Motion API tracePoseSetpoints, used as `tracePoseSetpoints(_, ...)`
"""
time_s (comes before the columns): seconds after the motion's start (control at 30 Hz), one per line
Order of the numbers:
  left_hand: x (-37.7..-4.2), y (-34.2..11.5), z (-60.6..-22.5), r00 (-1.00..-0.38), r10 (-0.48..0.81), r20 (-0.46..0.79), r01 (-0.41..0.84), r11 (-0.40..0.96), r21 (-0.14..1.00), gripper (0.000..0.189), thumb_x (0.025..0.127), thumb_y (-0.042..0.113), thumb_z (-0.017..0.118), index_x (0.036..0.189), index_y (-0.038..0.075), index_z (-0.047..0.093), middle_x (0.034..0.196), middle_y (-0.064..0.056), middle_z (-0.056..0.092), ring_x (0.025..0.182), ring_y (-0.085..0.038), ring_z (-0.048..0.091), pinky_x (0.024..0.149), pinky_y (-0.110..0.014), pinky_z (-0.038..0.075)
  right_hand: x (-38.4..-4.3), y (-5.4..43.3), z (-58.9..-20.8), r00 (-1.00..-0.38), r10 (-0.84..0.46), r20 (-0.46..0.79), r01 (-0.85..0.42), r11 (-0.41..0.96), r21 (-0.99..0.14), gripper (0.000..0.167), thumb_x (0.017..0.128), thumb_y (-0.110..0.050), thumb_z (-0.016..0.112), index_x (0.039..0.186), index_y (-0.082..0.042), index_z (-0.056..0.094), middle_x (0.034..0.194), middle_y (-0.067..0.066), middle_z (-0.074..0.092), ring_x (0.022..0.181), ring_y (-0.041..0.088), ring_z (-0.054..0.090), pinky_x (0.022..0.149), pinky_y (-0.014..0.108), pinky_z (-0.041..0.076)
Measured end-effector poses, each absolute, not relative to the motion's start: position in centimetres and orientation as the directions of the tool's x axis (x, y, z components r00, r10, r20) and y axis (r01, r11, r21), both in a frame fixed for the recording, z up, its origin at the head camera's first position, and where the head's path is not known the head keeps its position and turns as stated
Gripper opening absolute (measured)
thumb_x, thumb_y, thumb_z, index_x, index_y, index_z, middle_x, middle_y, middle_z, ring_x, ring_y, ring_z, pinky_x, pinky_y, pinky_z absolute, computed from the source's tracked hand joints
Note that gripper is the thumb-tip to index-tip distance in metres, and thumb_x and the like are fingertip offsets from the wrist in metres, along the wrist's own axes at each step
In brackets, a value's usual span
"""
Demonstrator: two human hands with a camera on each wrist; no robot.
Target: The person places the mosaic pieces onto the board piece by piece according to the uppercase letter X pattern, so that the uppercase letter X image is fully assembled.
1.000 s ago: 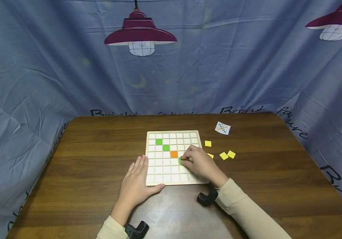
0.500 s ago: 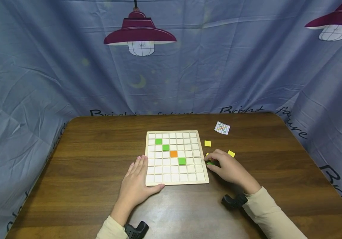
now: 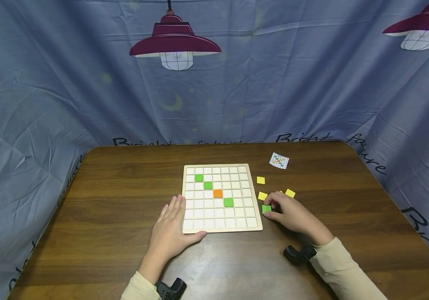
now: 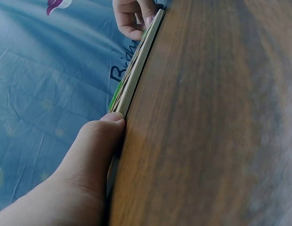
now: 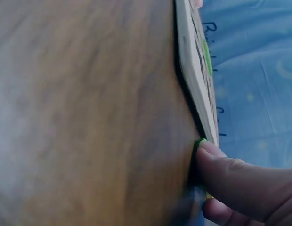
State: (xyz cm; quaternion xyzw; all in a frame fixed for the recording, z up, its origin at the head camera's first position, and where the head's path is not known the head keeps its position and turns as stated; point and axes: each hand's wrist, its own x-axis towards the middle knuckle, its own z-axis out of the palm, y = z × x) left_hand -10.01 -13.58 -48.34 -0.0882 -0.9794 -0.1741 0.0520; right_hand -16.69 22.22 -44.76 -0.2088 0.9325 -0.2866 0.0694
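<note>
Moved since 1 second ago: my right hand (image 3: 291, 212), off the board (image 3: 209, 213) and out past its right edge. The 3rd green tile (image 3: 228, 202), then half under my fingers, now shows whole in its cell. My left hand (image 3: 170, 233) has not shifted.

Right: fingers curled, thumb and forefinger nearly closed, pinching a loose green tile (image 3: 266, 209) just right of the board; cannot tell if it is lifted yet. Left: fingers straight along the left edge, thumb touching the near edge, nothing gripped.

Set tiles make a diagonal, far left to near right: 2 green, 1 orange (image 3: 218, 193), 1 green.

Doing it well, I judge: pinch by opposite edges so the tile can drop flat between ridges; lift over the rim, don't drag; steady, light left hand so the board won't creep. Knuckles could nudge the yellow tiles (image 3: 261, 180); 3 show well, a 4th mostly behind my hand.

Surface (image 3: 131, 187): dark brown wood grain, pale sheen near me. Small grid card (image 3: 279, 161) far right of the board. Blue curtain (image 3: 105, 100) behind and at both sides, 2 maroon lamps (image 3: 175, 41) pictured on it, black lettering low down.
</note>
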Motion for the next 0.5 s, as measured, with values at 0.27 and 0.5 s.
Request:
tracePoseSetpoints(0.27, -10.0, -13.4, -48.3, -0.980, 0.156, 0.123, 0.189, 0.925, 0.330, 0.120, 0.074, 0.086, 0.055, 0.156, 0.002, 0.026, 0.163, -0.011, 0.026, 0.153, -0.024, 0.021, 0.126, -0.043, 0.020, -17.0, 21.5, -44.4, -0.933, -0.359, -0.008, -0.265, 0.706, -0.657, 0.018, 0.088, -0.014, 0.075, 0.095, -0.015, 0.058, 0.083, -0.002, 0.057, 0.073, 0.012, 0.051, 0.063, 0.022, 0.044)
tracePoseSetpoints(0.5, -9.9, -13.5, -48.3, -0.980, 0.153, 0.126, 0.187, 0.925, 0.329, 0.120, 0.074, 0.085, 0.055, 0.156, 0.002, 0.026, 0.163, -0.011, 0.025, 0.154, -0.024, 0.021, 0.126, -0.043, 0.020, -16.7, 18.5, -44.4, -0.907, -0.420, 0.034, -0.315, 0.621, -0.718, 0.018, 0.086, -0.018, 0.078, 0.093, -0.018, 0.062, 0.081, -0.005, 0.059, 0.067, 0.008, 0.050, 0.059, 0.021, 0.043)
